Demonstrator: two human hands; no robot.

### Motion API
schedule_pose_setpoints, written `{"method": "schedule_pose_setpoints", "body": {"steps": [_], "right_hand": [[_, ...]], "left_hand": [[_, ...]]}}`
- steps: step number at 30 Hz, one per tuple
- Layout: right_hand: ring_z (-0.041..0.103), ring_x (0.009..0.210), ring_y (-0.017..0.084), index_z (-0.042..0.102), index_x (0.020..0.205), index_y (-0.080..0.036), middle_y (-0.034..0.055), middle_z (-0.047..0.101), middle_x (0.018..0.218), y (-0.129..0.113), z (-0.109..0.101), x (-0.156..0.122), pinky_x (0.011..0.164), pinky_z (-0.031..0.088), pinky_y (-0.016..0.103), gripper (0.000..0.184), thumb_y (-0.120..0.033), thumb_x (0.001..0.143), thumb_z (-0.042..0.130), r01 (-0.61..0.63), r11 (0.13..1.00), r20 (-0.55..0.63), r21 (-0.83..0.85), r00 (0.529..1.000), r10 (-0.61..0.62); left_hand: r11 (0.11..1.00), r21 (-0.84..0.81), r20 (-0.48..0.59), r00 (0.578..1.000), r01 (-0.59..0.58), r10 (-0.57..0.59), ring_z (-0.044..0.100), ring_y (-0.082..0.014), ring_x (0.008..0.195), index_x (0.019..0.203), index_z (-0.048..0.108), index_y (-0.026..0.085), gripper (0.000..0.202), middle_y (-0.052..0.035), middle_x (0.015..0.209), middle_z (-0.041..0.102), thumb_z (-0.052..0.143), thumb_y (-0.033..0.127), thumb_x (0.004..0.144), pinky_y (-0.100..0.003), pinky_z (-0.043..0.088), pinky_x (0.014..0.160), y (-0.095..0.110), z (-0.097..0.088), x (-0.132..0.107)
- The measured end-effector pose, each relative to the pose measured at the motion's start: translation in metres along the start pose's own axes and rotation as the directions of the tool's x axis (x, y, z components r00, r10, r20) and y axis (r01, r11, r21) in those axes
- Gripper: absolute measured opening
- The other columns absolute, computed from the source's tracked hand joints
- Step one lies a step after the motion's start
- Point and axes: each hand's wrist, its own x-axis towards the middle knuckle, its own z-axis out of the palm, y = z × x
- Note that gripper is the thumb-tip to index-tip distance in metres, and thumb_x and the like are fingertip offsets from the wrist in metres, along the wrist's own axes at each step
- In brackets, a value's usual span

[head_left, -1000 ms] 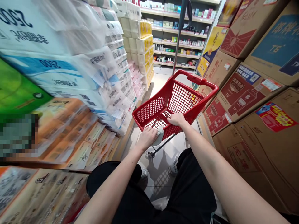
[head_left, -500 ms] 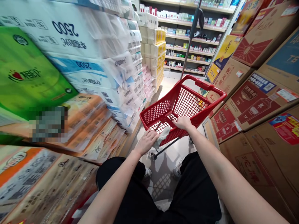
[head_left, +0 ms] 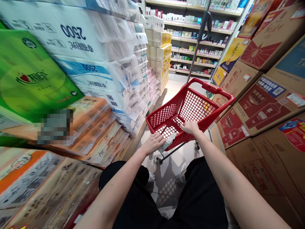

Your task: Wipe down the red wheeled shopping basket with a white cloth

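Note:
A red plastic shopping cart (head_left: 212, 122) with lattice walls stands before me, its handle at the far side. The cart's basket is bare, and a dark metal pole rises behind it. My left hand (head_left: 153, 143) is closed on a pale cloth (head_left: 168, 142) that lies over the near left rim of the cart. How tightly the fingers grip the cloth is partly hidden. Further right, my right hand (head_left: 191, 128) is wrapped around the near rim, with its thumb side toward the basket. Both arms reach forward over my black trousers.
Stacked paper packs (head_left: 102, 70) and a green pack (head_left: 35, 76) line the left side. Brown cartons (head_left: 262, 101) are piled close on the right. Shelves of small boxes (head_left: 195, 36) stand at the back. Between the stacks runs a narrow tiled floor (head_left: 164, 190).
The whole view has shifted a little, so cart, hands and stacks sit slightly further right. Both hands keep their places on the near rim, the left with the cloth.

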Motion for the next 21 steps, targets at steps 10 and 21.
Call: {"method": "schedule_pose_setpoints", "body": {"steps": [10, 21], "right_hand": [[0.068, 0.103, 0.027, 0.077, 0.099, -0.015, 0.0161, 0.075, 0.105, 0.012, 0.002, -0.001, 0.088, 0.045, 0.036, 0.063, -0.048, 0.100, 0.024, 0.048, 0.998, 0.000, -0.031, 0.999, -0.048], [0.068, 0.103, 0.032, 0.077, 0.102, -0.016, 0.0163, 0.074, 0.105, -0.021, 0.012, -0.001, 0.086, 0.049, 0.039, 0.086, -0.075, 0.091, 0.015, 0.098, 0.989, 0.061, 0.113, 0.993, -0.105]], "left_hand": [[0.999, 0.011, -0.075, 0.997, 0.038, -0.038, 0.051, -0.0228, 0.086, 0.097, 0.060, 0.021, 0.016, -0.0074, 0.091, 0.058, 0.048, 0.032, 0.097, -0.038, 0.041, 0.082, 0.020, 0.015, 0.018], [0.986, -0.071, -0.214, 0.963, 0.152, -0.164, 0.053, -0.0226, 0.098, 0.101, 0.062, 0.019, 0.014, -0.0071, 0.098, 0.063, 0.051, 0.021, 0.093, -0.045, 0.040, 0.105, 0.036, 0.024, 0.012]]}}
